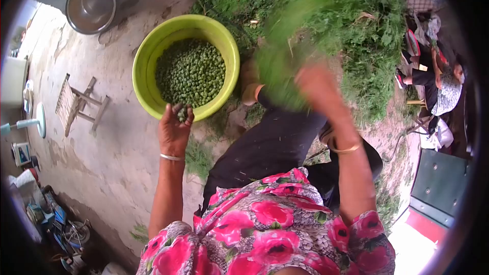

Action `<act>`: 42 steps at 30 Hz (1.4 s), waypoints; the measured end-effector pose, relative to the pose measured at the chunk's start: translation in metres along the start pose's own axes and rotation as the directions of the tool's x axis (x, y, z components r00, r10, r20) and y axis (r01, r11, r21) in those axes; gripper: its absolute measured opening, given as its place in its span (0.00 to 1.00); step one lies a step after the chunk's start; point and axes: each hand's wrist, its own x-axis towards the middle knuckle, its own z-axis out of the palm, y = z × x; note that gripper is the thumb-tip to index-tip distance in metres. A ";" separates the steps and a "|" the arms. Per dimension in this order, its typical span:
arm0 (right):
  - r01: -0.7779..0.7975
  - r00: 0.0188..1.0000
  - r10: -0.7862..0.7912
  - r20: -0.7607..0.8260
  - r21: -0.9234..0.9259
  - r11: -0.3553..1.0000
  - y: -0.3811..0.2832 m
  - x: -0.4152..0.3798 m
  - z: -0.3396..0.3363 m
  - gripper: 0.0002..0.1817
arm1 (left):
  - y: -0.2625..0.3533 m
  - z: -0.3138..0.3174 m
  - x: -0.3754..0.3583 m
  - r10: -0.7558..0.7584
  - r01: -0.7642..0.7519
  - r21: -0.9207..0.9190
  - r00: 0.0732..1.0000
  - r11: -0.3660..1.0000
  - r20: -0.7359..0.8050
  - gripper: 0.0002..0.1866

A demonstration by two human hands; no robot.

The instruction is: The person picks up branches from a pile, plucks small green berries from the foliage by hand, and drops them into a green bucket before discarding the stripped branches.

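A yellow-green tub [143, 81] holds a heap of small green cones or berries [196, 69]. At the tub's near rim, my left hand [174, 131] is closed round a few of these green pieces, palm up. My right hand [321, 89], blurred by motion, is closed on a leafy green branch [290, 46] in front of my knees. Behind and beside the branch lies a large pile of cut green branches [374, 35].
A metal basin [91, 6] stands at the back left. Nearer on the left are a small woven stool [69, 104] and a pale blue fan [38, 120]. A bicycle [76, 234] is at the lower left. Another person [443, 91] sits at the far right, near a dark green box [439, 183].
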 end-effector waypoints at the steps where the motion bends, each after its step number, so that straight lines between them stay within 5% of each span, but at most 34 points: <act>1: 0.087 0.958 -0.107 0.266 0.086 0.993 0.008 -0.004 0.040 0.13 | 0.006 0.005 0.006 -0.002 0.002 0.006 1.000 1.000 0.021 0.24; 2: -0.043 0.999 0.038 0.029 0.225 0.973 -0.012 -0.038 0.027 0.13 | 0.014 0.012 0.012 -0.063 0.071 -0.102 0.995 0.992 0.076 0.26; 3: -0.062 0.992 0.026 0.123 0.298 0.953 -0.016 -0.046 0.016 0.13 | 0.023 0.017 0.015 -0.105 0.130 -0.209 0.986 0.969 0.127 0.29; 5: 0.042 0.996 -0.070 0.058 0.392 0.919 -0.011 -0.056 0.019 0.14 | 0.039 0.024 0.015 -0.140 0.182 -0.230 0.973 0.956 0.185 0.31; 7: 0.140 0.990 -0.135 -0.047 0.510 0.849 -0.003 -0.068 0.016 0.16 | 0.047 0.033 0.021 -0.117 0.120 0.010 0.936 0.993 0.333 0.29; 8: 0.188 0.980 -0.117 -0.158 0.579 0.793 0.002 -0.074 0.019 0.16 | 0.046 0.044 0.018 0.010 -0.076 0.411 0.987 0.908 0.160 0.30; 9: 0.125 0.990 -0.044 -0.133 0.696 0.707 0.004 -0.082 0.010 0.15 | 0.045 0.051 0.013 0.222 -0.202 0.752 0.972 0.627 0.076 0.31; 11: -0.077 0.989 0.144 0.031 0.942 0.327 0.012 -0.095 0.005 0.14 | 0.023 0.037 0.026 0.417 -0.446 0.838 0.858 0.315 0.300 0.34; 12: -0.065 0.980 0.200 0.002 0.949 0.309 0.021 -0.101 0.004 0.14 | 0.017 0.032 0.029 0.382 -0.464 0.827 0.861 0.318 0.336 0.25; 14: 0.068 0.974 0.227 -0.004 0.959 -0.276 0.036 -0.113 0.003 0.13 | 0.007 0.035 0.017 0.258 -0.375 0.831 0.922 0.411 0.288 0.15; 18: 0.167 0.969 0.246 -0.027 0.804 -0.571 0.078 -0.158 -0.019 0.11 | -0.021 0.046 0.001 0.014 -0.111 0.857 0.993 0.503 0.120 0.15; 23: 0.353 0.889 0.434 -0.144 0.820 -0.451 0.128 -0.198 0.008 0.11 | -0.055 0.090 -0.027 -0.051 -0.169 0.870 0.975 0.464 0.217 0.09; 26: 0.386 0.893 0.439 -0.104 0.680 -0.623 0.145 -0.231 0.008 0.11 | -0.069 0.105 -0.030 -0.070 -0.249 0.873 0.950 0.419 0.304 0.07; 30: 0.482 0.841 0.533 -0.095 0.578 -0.658 0.156 -0.264 0.028 0.10 | -0.088 0.138 -0.047 -0.154 -0.352 0.862 0.890 0.364 0.429 0.08; 33: 0.564 0.773 0.606 -0.189 0.642 -0.519 0.169 -0.286 0.044 0.08 | -0.097 0.159 -0.058 -0.196 -0.377 0.829 0.852 0.413 0.485 0.08; 35: 0.532 0.742 0.665 -0.085 0.679 -0.506 0.180 -0.298 0.059 0.07 | -0.103 0.176 -0.073 -0.174 -0.398 0.827 0.852 0.397 0.494 0.08; 37: 0.542 0.615 0.780 0.116 0.657 -0.524 0.184 -0.313 0.054 0.05 | -0.109 0.193 -0.090 -0.152 -0.431 0.777 0.823 0.458 0.547 0.09; 38: 0.552 0.619 0.780 0.091 0.657 -0.514 0.199 -0.327 0.065 0.04 | -0.113 0.205 -0.105 -0.165 -0.417 0.777 0.824 0.471 0.542 0.06; 39: 0.536 0.449 0.880 0.156 0.741 -0.405 0.213 -0.337 0.076 0.06 | -0.116 0.211 -0.114 -0.183 -0.417 0.775 0.814 0.474 0.551 0.07; 40: 0.592 0.379 0.925 0.022 0.763 -0.261 0.232 -0.360 0.090 0.10 | -0.120 0.215 -0.119 -0.219 -0.416 0.776 0.798 0.475 0.562 0.08; 42: 0.650 0.340 0.940 0.006 0.722 -0.239 0.277 -0.419 0.116 0.15 | -0.128 0.222 -0.125 -0.259 -0.408 0.782 0.783 0.472 0.565 0.09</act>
